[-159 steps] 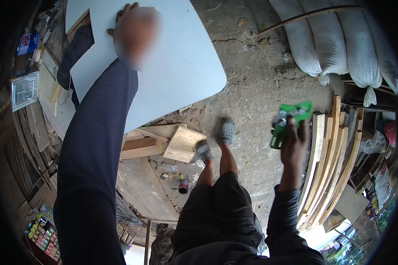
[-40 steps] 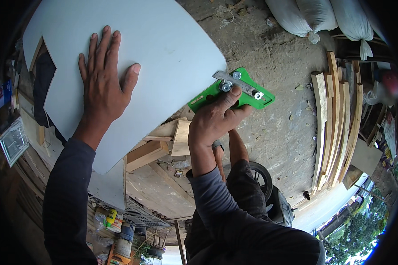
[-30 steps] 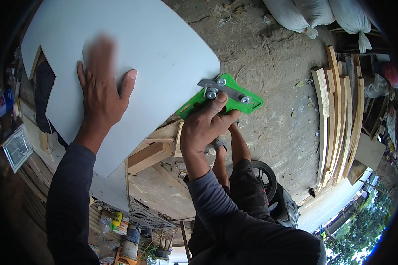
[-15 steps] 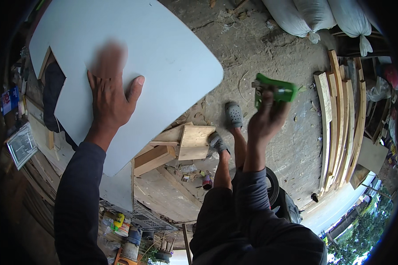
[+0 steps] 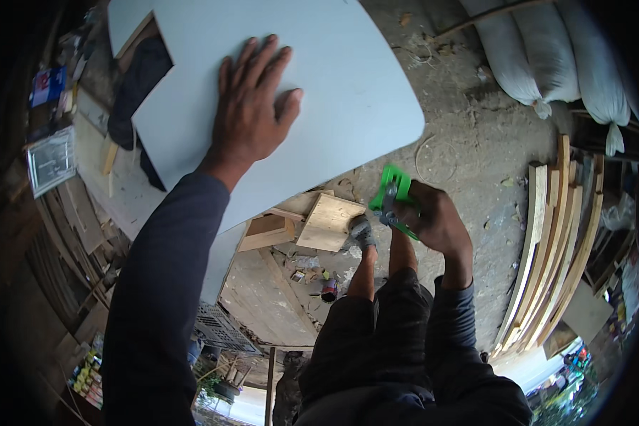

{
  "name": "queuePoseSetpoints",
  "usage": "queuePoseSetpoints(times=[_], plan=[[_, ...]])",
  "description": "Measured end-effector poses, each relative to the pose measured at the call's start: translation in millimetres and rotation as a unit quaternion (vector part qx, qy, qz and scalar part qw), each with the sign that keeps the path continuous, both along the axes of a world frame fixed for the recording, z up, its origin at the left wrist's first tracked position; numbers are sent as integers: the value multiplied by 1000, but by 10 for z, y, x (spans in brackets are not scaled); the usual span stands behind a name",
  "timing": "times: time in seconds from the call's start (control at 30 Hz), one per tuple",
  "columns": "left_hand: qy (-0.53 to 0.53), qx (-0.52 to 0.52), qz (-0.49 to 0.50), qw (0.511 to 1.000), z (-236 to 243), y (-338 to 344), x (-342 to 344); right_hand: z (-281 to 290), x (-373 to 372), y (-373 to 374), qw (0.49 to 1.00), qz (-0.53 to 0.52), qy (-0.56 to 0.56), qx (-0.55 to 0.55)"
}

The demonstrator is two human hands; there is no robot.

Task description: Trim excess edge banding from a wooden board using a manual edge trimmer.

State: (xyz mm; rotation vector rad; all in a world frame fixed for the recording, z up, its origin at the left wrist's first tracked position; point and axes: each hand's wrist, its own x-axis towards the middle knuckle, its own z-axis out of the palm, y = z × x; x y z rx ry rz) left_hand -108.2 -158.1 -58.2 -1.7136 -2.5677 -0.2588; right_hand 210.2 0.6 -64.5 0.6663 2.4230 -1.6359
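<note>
A large white board with a rounded corner and an angular cut-out lies at the upper left. My left hand rests flat on its top, palm down with the fingers a little spread. Off the board's near right edge, my right hand grips a green hand tool with grey metal parts, apart from the board. The exact kind of tool is unclear, since my fingers cover part of it. Dark cloth shows through the cut-out.
Lengths of timber are stacked at the right. White sacks lie at the upper right. Below the board are a plywood piece and a black crate. My shod foot stands beside the plywood. A framed pane leans at the left.
The view has shifted, so the board appears farther right and higher. My right hand has brought the tool lower and closer to the board, turning it. My left hand remains on the board.
</note>
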Motion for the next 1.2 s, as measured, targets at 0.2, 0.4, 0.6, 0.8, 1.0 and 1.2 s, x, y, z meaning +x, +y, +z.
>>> queuePoseSetpoints(times=[0.2, 0.4, 0.6, 0.8, 1.0, 1.2], plan=[[-2, 21, 72, 997, 85, -13, 11, 99, 998, -484, 990, 102, -66, 70], [38, -10, 305, 952, 33, 136, 806, 1154, 1510, -369, 967, 94, -191, 140], [-69, 1, 174, 982, 165, 326, 1711, 1779, 1613, 148, 968, -26, -213, 132], [-112, 168, 44, 978, 329, 450, 761, 814, 1141, 788, 996, -78, -41, 22], [-45, -38, 138, 989, 234, 306, 459, 671, -283, 792, 993, -52, -95, 50], [-49, -94, 150, 983, 270, 265, 369, 397, -629, 525, 967, -8, 59, 248]])
